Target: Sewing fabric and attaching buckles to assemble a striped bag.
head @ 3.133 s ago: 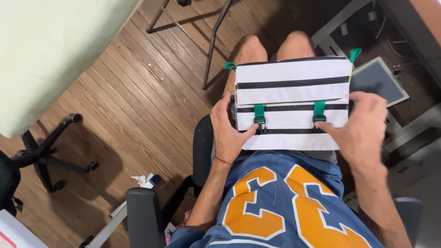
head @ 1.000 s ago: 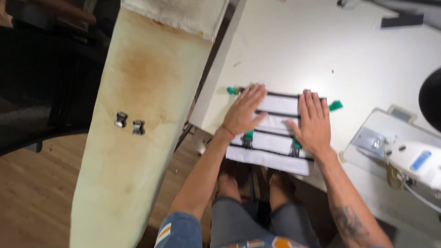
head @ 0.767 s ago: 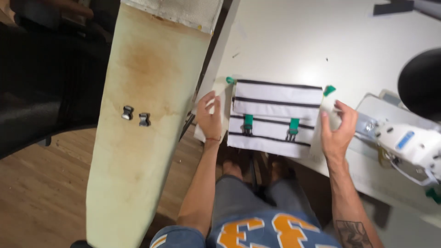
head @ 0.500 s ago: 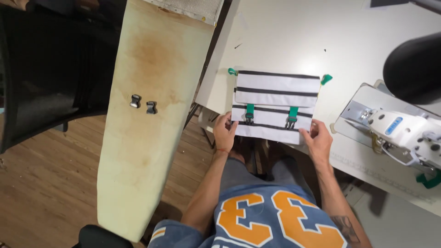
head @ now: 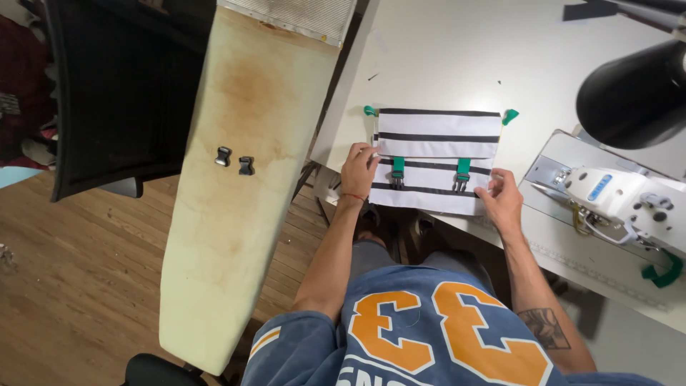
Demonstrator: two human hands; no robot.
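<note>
Striped pouch [head: 436, 161] looks light and floppy; I pinch its 9 and 3 o'clock edges, left hand [head: 359, 170] and right hand [head: 502, 201] fingers grasping it

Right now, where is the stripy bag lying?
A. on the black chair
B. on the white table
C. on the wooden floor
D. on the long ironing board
B, the striped bag lies flat on the white table, with the left hand and the right hand at its lower corners.
</note>
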